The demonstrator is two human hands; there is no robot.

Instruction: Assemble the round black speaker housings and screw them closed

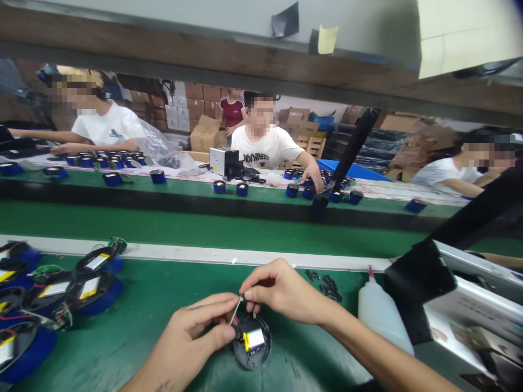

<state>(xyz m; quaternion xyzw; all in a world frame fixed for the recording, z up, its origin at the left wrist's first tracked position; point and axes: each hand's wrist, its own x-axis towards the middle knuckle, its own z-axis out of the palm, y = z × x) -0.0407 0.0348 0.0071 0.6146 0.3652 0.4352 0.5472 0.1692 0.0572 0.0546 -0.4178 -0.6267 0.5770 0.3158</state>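
A round black housing (252, 342) with a small silver battery and yellow tape inside lies on the green bench mat near me. My left hand (192, 340) is closed, thumb and fingers pressed against the housing's left rim. My right hand (281, 289) hovers just above the housing, pinching a thin strip or wire (236, 309) that slants down toward my left fingers. Red wires show between the two hands.
Several blue-and-black round units with batteries and circuit boards (92, 283) crowd the left. A white squeeze bottle (378, 316) stands right of my forearm, small black parts (327, 283) behind it. A black stand (425, 272) is at right. Other people work across the green conveyor (204, 226).
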